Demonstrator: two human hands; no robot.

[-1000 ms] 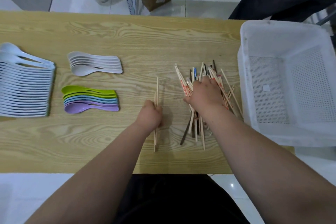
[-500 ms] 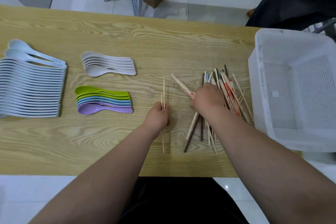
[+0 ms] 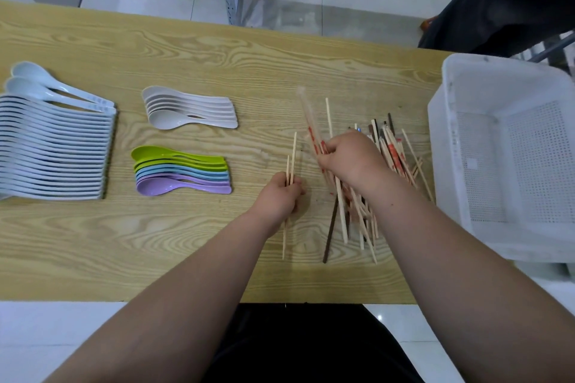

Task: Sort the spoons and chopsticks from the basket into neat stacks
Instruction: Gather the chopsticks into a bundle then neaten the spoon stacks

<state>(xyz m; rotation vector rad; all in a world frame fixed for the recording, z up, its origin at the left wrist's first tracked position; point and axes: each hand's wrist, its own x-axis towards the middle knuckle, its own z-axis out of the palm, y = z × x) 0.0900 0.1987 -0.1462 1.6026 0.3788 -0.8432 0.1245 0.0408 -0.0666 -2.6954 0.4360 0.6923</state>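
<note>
The wooden table (image 3: 217, 50) carries everything. At its right end stands one white plastic basket (image 3: 451, 165) with perforated floor and walls, partly over the table's edge.

At the far left lies one long row of pale blue spoons (image 3: 53, 149), nested closely with the handles to the right. They overlap too tightly for a sure count, but there are well over a dozen, and two more lie on the far end.

Just left of the basket is a loose pile of chopsticks (image 3: 395, 158), crossing at many angles. Most are pale wood, several carry red print, and a few are dark brown. Their number cannot be told.

Between the row and the pile lie two small stacks. The nearer one is the coloured spoons (image 3: 180, 171), about six: green on the far side, blue in the middle, purple nearest. The farther one is the white spoons (image 3: 189, 112), about five.

The right hand (image 3: 348, 158) is over the pile's left side, its fingers curled round a wrapped chopstick (image 3: 309, 121) with red print, which is blurred and points away. The left hand (image 3: 280, 196), beside the pile, grips at least two thin pale sticks (image 3: 291, 158) pointing away from the person.
</note>
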